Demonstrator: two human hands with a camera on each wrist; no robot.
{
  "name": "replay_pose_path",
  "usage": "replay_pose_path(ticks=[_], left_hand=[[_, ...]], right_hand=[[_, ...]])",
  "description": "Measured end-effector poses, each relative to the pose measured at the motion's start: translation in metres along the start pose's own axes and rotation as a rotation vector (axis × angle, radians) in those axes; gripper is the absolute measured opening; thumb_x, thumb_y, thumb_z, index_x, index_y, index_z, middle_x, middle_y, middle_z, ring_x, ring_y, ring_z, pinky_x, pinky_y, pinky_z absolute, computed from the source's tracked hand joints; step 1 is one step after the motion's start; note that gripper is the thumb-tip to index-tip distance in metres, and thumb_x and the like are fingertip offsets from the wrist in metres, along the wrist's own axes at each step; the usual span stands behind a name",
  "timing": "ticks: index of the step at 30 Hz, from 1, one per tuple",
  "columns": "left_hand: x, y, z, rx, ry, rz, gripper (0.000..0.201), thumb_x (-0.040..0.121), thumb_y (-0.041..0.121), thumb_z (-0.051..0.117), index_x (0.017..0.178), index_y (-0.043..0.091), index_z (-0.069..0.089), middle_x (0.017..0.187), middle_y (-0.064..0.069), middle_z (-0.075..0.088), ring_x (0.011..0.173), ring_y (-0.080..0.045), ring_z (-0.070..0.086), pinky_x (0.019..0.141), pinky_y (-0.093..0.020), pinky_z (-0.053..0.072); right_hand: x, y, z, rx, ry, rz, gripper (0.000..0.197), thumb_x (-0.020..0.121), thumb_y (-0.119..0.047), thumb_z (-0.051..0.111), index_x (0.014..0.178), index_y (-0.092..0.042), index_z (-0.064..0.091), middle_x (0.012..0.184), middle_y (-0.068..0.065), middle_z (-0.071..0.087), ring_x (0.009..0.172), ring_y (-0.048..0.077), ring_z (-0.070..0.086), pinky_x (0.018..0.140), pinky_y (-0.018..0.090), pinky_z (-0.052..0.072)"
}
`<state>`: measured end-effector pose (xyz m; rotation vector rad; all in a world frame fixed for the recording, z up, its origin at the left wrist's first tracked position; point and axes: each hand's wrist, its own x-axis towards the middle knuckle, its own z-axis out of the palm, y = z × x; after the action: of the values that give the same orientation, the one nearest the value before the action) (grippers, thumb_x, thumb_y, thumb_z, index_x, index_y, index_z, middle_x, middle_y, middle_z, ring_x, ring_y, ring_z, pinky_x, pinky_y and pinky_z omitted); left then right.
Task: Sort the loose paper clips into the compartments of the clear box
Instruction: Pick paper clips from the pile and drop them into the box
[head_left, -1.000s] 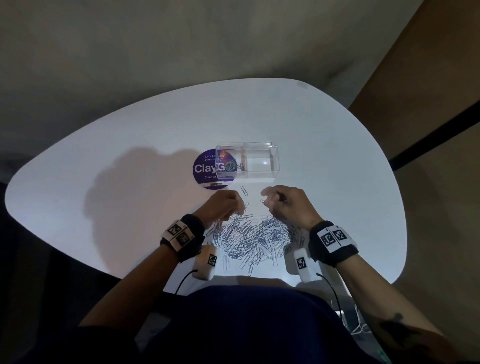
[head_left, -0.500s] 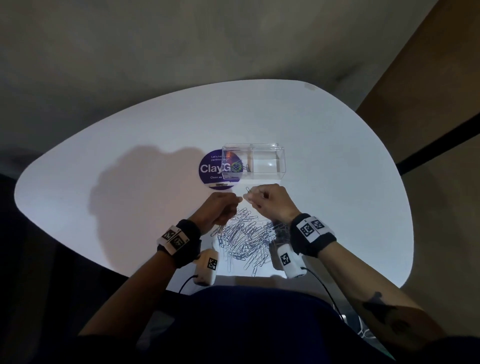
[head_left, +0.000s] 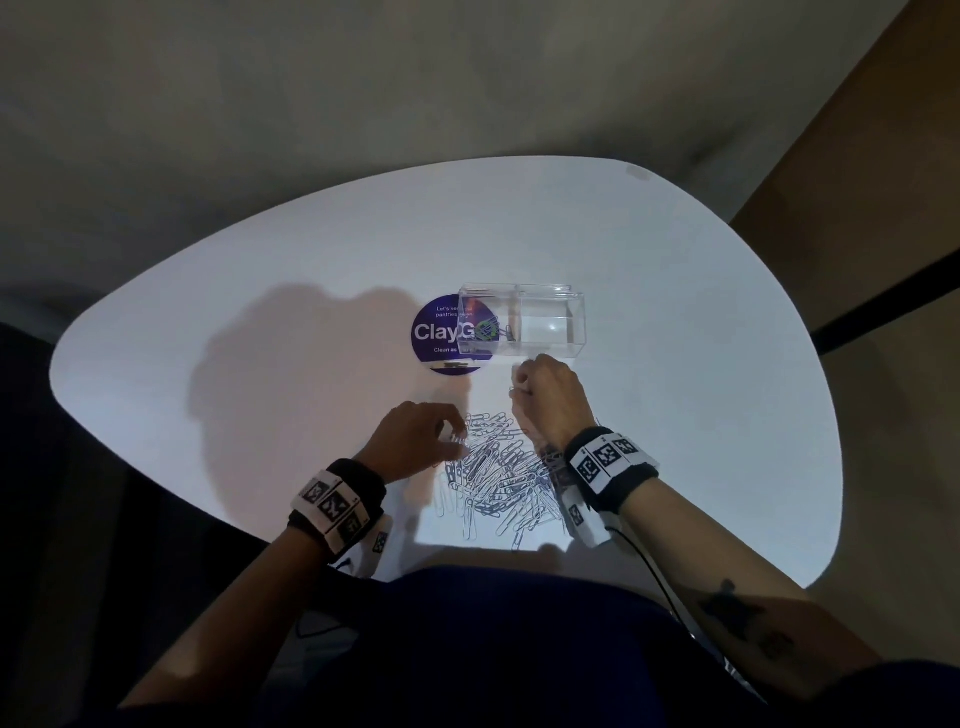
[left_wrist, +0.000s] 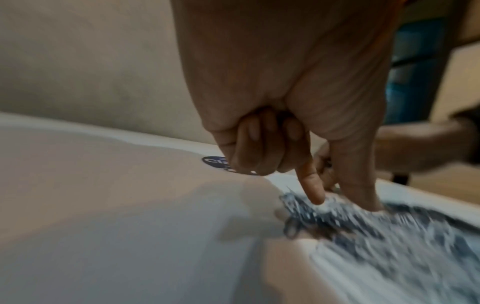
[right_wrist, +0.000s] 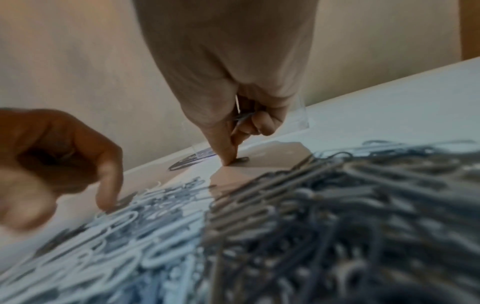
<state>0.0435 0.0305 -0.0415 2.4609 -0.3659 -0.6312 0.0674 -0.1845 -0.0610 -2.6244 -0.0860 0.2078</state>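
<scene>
Here my right hand (head_left: 545, 400) sits at twelve o'clock of the paper clip pile (head_left: 498, 478), just short of the clear box (head_left: 524, 325), with its fingers curled; the right wrist view shows a few clips (right_wrist: 242, 117) tucked in my palm while thumb and forefinger pinch down on a single clip (right_wrist: 240, 160) lying on the white table (head_left: 260, 291). My left hand (head_left: 415, 441) is at nine o'clock of the pile, forefinger and thumb stretched down onto its edge and the other fingers folded in; whether they grip a clip I cannot tell, as that view is blurred. The box stands at twelve o'clock on the table, partly over a round purple sticker (head_left: 436, 332), with some clips in its left compartment.
</scene>
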Motion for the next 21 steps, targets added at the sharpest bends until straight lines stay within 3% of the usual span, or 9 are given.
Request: replay_pose_path(ticks=[1, 3, 6, 10, 14, 17, 21], left_hand=[[-0.001, 0.001, 0.004, 0.045, -0.037, 0.012, 0.025, 0.077, 0.044, 0.075, 0.093, 0.027, 0.067, 0.056, 0.013, 0.051, 0.051, 0.002, 0.044, 0.058, -0.023, 0.031], [-0.001, 0.004, 0.012, 0.163, -0.082, 0.044, 0.032, 0.075, 0.051, 0.074, 0.096, 0.029, 0.064, 0.067, 0.011, 0.060, 0.065, -0.005, 0.055, 0.063, -0.025, 0.033], [0.001, 0.010, 0.023, 0.226, -0.057, 0.081, 0.025, 0.080, 0.048, 0.070, 0.095, 0.028, 0.064, 0.086, 0.004, 0.071, 0.082, -0.016, 0.062, 0.071, -0.028, 0.039], [0.009, 0.019, 0.025, 0.133, 0.031, 0.076, 0.008, 0.085, 0.032, 0.065, 0.085, 0.025, 0.069, 0.074, 0.014, 0.067, 0.066, -0.007, 0.058, 0.073, -0.032, 0.052], [0.016, 0.016, 0.019, 0.103, 0.185, 0.003, 0.010, 0.087, 0.030, 0.065, 0.081, 0.024, 0.071, 0.053, 0.018, 0.050, 0.055, -0.006, 0.050, 0.063, -0.024, 0.040], [0.014, 0.005, 0.014, 0.138, 0.226, -0.071, 0.009, 0.086, 0.033, 0.064, 0.091, 0.028, 0.069, 0.066, 0.006, 0.064, 0.064, -0.013, 0.054, 0.065, -0.026, 0.038], [0.006, -0.001, 0.012, 0.166, 0.202, -0.039, 0.013, 0.084, 0.034, 0.062, 0.096, 0.031, 0.066, 0.071, 0.005, 0.068, 0.067, -0.016, 0.062, 0.068, -0.028, 0.047]], right_hand=[[-0.001, 0.001, 0.000, -0.025, -0.012, -0.012, 0.011, 0.092, -0.008, 0.059, 0.085, -0.005, 0.068, 0.093, 0.008, 0.064, 0.081, 0.025, 0.059, 0.070, 0.033, 0.047], [-0.002, 0.005, -0.002, -0.032, -0.059, -0.003, 0.015, 0.088, -0.005, 0.056, 0.080, -0.006, 0.068, 0.092, 0.009, 0.065, 0.083, 0.027, 0.061, 0.072, 0.036, 0.050], [-0.003, 0.009, -0.006, -0.016, -0.181, 0.027, 0.013, 0.080, -0.013, 0.062, 0.069, -0.006, 0.064, 0.084, 0.007, 0.064, 0.075, 0.026, 0.060, 0.069, 0.039, 0.053], [-0.007, 0.015, -0.015, 0.032, -0.238, 0.033, 0.025, 0.079, -0.022, 0.068, 0.065, -0.007, 0.054, 0.073, 0.003, 0.060, 0.067, 0.021, 0.055, 0.057, 0.032, 0.044], [-0.016, 0.025, -0.025, 0.462, -0.194, 0.137, 0.017, 0.080, -0.010, 0.076, 0.071, -0.007, 0.061, 0.070, 0.005, 0.069, 0.055, 0.014, 0.055, 0.055, 0.025, 0.045], [-0.023, 0.031, -0.025, 0.804, -0.255, 0.262, 0.006, 0.086, 0.000, 0.066, 0.089, -0.002, 0.070, 0.072, 0.014, 0.066, 0.059, 0.022, 0.059, 0.053, 0.028, 0.049], [-0.029, 0.031, -0.026, 0.948, -0.364, 0.301, 0.018, 0.086, 0.004, 0.051, 0.086, 0.011, 0.068, 0.070, 0.019, 0.061, 0.061, 0.025, 0.057, 0.050, 0.025, 0.046]])
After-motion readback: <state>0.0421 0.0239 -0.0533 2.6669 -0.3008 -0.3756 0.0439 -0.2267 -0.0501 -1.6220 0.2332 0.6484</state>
